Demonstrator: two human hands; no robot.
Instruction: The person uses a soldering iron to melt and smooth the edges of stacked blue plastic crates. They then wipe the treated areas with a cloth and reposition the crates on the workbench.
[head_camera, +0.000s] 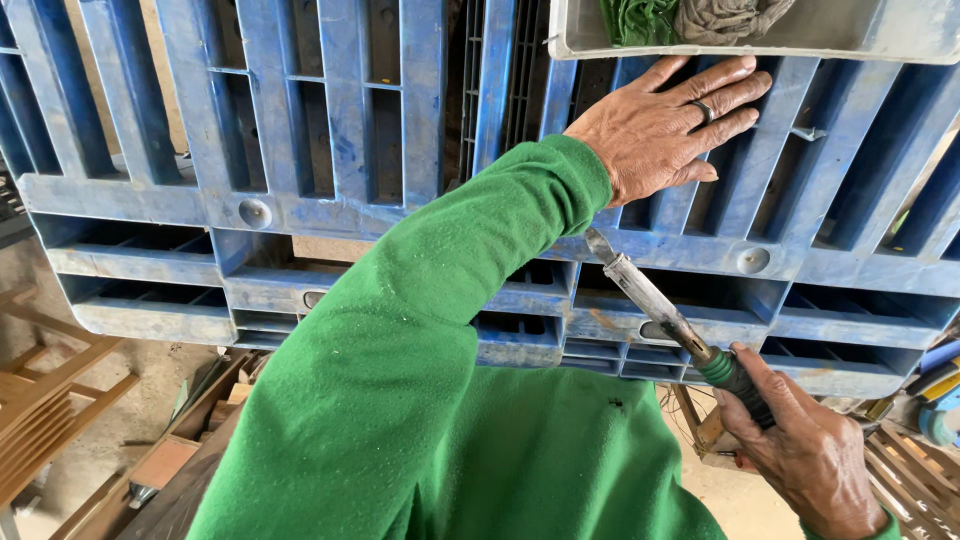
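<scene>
My left hand (662, 130), in a green sleeve and wearing a ring, lies flat with fingers spread on the slats of a worn blue plastic pallet (330, 120). My right hand (805, 450) grips the green handle of a soldering iron (660, 305). Its flat metal tip points up and left and touches the pallet's front edge just below my left wrist. The pallet fills the upper half of the view, and its open cells face me.
A grey plastic tray (880, 35) holding a green cloth (640, 18) and a brown cloth (725, 18) sits on the pallet at the top right. Wooden slats (50, 400) lie at the lower left, with scraps of wood and clutter on the floor at the lower right.
</scene>
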